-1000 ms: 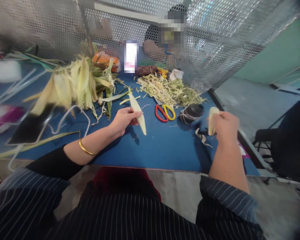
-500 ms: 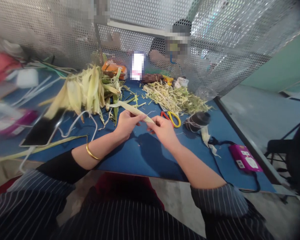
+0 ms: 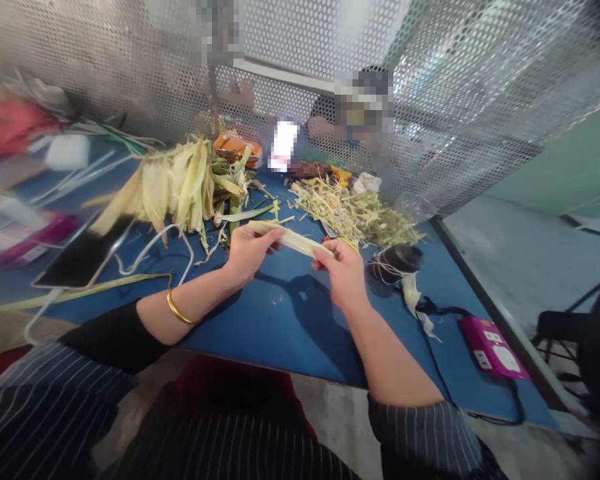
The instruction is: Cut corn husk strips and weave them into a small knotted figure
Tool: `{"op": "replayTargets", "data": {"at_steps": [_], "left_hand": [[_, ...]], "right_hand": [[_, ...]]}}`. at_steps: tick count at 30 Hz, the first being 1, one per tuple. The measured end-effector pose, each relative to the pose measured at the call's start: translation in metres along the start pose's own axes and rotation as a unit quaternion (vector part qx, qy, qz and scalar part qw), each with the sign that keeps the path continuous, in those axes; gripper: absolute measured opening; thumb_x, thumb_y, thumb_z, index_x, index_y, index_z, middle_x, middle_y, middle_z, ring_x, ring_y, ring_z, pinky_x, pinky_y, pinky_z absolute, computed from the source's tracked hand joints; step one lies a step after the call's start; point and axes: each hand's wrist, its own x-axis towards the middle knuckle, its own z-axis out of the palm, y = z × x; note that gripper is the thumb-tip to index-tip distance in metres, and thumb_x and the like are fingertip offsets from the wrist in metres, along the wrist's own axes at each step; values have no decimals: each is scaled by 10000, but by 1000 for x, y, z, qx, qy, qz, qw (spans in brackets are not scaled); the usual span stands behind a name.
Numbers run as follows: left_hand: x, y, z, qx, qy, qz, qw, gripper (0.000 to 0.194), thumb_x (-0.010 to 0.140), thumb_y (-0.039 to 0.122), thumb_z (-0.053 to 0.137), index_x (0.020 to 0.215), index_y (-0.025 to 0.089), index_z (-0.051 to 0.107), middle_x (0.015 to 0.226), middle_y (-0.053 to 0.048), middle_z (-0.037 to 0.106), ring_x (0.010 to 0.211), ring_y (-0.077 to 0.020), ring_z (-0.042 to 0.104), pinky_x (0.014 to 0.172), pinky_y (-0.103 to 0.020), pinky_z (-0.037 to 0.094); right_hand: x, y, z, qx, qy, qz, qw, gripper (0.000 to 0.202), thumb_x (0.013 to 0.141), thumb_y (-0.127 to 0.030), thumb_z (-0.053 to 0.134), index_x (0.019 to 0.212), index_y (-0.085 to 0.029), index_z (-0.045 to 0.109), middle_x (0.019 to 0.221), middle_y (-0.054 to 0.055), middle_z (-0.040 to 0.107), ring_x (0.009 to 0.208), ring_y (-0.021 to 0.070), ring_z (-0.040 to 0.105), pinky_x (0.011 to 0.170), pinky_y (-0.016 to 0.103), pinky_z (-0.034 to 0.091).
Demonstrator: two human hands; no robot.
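Observation:
A pale corn husk strip (image 3: 300,243) is stretched between my hands, above the blue table (image 3: 260,320). My left hand (image 3: 253,252) pinches its left part between thumb and fingers. At the right end, my right hand (image 3: 341,265) is closed on the strip. Scissors (image 3: 349,244) with red and yellow handles lie behind my right hand, partly hidden by it. A heap of whole corn husks (image 3: 175,183) rests beyond my left hand. Shredded husk pieces (image 3: 350,210) are piled farther back on the right.
A black spool of thread (image 3: 397,261) and a purple power strip (image 3: 494,347) sit on the right. On the left are a dark tablet-like device (image 3: 83,257) and a white cable (image 3: 155,247). A perforated metal screen (image 3: 290,80) closes the back; a person is behind it.
My hands have moved apart along the husk strip, which is now held wider and flatter. My right hand has shifted right, covering more of the scissors. The camera view has tilted slightly.

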Motion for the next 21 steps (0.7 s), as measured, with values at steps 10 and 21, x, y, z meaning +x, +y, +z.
{"op": "replayTargets", "data": {"at_steps": [10, 21], "left_hand": [[10, 1, -8, 98, 15, 60, 993, 228, 759, 325, 651, 903, 165, 725, 735, -39, 702, 613, -127, 641, 573, -234, 480], [-10, 19, 6, 264, -214, 104, 935, 213, 733, 325, 691, 904, 206, 736, 832, -51, 721, 748, -165, 629, 728, -278, 472]], "right_hand": [[12, -4, -22, -157, 41, -88, 983, 95, 799, -316, 534, 818, -228, 562, 589, -36, 585, 532, 141, 593, 575, 272, 463], [-8, -13, -8, -242, -86, -185, 949, 141, 887, -317, 454, 804, -250, 546, 553, -41, 512, 514, 142, 515, 579, 273, 395]]}}
